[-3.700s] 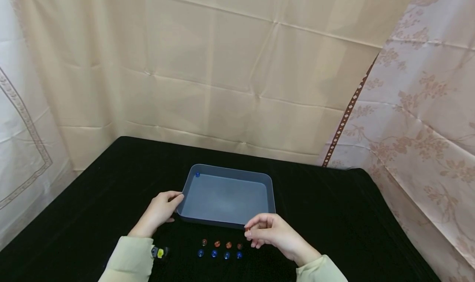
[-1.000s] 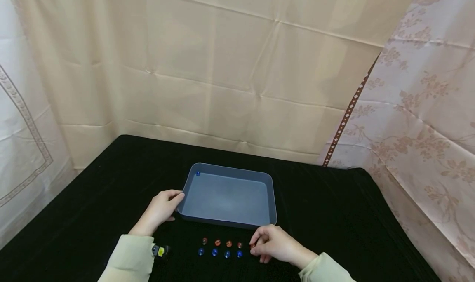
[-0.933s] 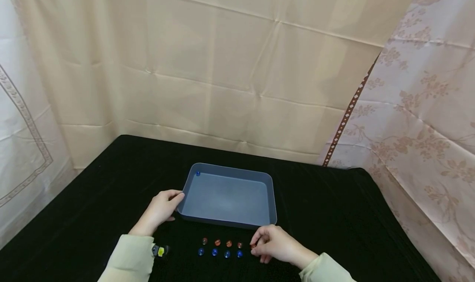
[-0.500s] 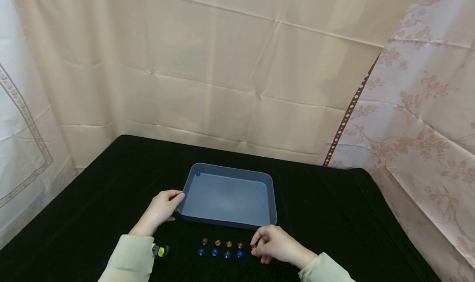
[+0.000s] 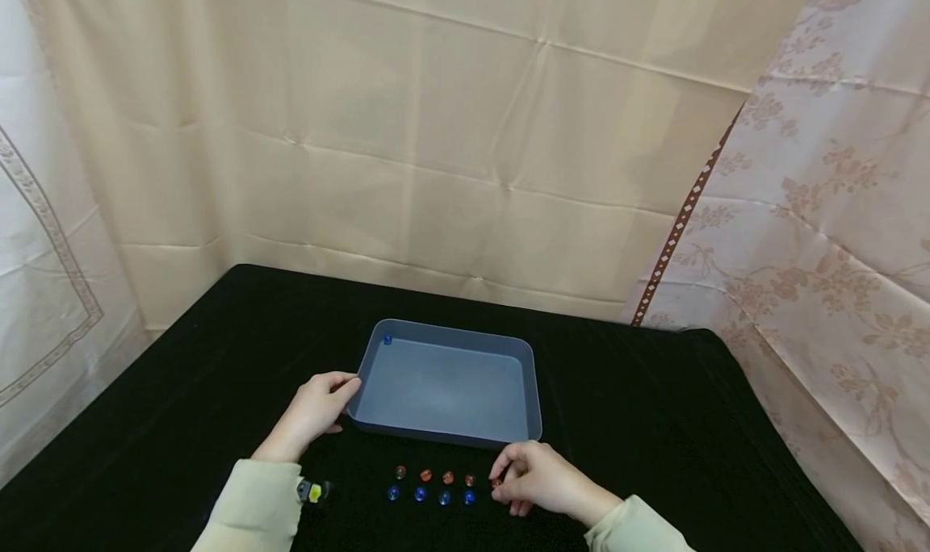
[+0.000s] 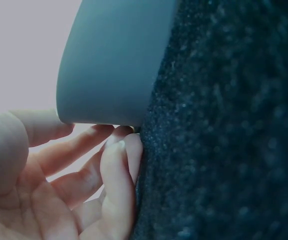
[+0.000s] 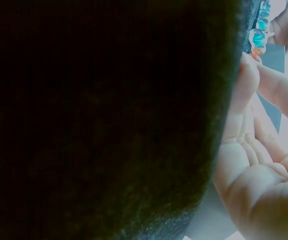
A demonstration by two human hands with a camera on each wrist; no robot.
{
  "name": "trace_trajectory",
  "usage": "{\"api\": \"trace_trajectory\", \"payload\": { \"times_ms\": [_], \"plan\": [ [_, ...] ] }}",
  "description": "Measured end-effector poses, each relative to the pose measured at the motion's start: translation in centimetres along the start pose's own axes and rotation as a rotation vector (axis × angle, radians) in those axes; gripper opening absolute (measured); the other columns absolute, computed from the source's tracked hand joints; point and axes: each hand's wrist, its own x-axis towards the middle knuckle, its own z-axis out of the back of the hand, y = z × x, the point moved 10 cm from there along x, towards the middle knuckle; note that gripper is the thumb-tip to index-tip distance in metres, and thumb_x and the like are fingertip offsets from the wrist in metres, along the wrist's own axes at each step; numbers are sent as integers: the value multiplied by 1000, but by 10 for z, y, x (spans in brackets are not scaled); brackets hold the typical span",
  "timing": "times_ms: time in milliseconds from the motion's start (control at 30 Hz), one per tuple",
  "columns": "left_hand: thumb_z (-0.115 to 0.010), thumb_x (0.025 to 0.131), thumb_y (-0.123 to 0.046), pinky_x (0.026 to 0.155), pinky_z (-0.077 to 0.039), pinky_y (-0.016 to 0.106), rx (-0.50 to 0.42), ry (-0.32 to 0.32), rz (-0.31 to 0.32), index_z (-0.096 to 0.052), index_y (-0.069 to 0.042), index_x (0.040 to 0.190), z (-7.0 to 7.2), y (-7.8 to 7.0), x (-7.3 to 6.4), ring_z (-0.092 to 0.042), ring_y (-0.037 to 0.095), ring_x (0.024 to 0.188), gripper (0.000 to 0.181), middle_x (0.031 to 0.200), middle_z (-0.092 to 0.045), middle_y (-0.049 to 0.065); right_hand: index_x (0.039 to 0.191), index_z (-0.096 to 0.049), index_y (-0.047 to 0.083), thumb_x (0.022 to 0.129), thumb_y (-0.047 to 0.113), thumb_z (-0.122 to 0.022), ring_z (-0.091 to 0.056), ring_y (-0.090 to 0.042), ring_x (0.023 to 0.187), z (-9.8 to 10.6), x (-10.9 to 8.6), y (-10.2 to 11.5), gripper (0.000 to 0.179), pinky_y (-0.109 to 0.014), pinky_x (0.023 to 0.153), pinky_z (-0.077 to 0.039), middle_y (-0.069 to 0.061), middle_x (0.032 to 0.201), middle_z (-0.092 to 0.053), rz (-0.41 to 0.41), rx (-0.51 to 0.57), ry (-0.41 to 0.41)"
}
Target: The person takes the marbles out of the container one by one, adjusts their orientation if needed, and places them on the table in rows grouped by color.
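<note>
A shallow blue-grey tray (image 5: 443, 391) lies on the black cloth, with one blue marble (image 5: 387, 340) in its far left corner. My left hand (image 5: 314, 411) holds the tray's left side. In the left wrist view, the thumb is by the rim and the other fingers are lower against the outer wall. In front of the tray lie several reddish-orange marbles (image 5: 448, 478) in a row, with several blue marbles (image 5: 444, 498) in a second row nearer me. My right hand (image 5: 541, 479) pinches a reddish marble (image 5: 496, 483) between thumb and index finger, at the right end of the reddish row.
Black cloth (image 5: 632, 423) covers the table. A beige curtain (image 5: 436, 132) hangs behind it, with a white cloth (image 5: 43, 253) at the left and a floral curtain (image 5: 835, 213) at the right. A small black-and-yellow device (image 5: 314, 493) sits at my left cuff.
Since the oldest frame, my right hand has come down and nearer me, bringing the pinched reddish marble to the row's right end. Over the last second both hands have stayed almost still.
</note>
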Motion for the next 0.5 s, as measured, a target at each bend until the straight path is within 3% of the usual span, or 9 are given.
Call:
{"api": "trace_trajectory", "payload": {
  "times_ms": [500],
  "plan": [
    [-47,104,-26,74,-61,38,-2,0,-1,-55,4,133,0,-1,0,-65,24,95,43,111,-66,17,100,-66,-1,88,6,-70,-63,-8,59,1,-3,2,15,-22,53,-56,-3,74,-69,21,23,6]
  ]
}}
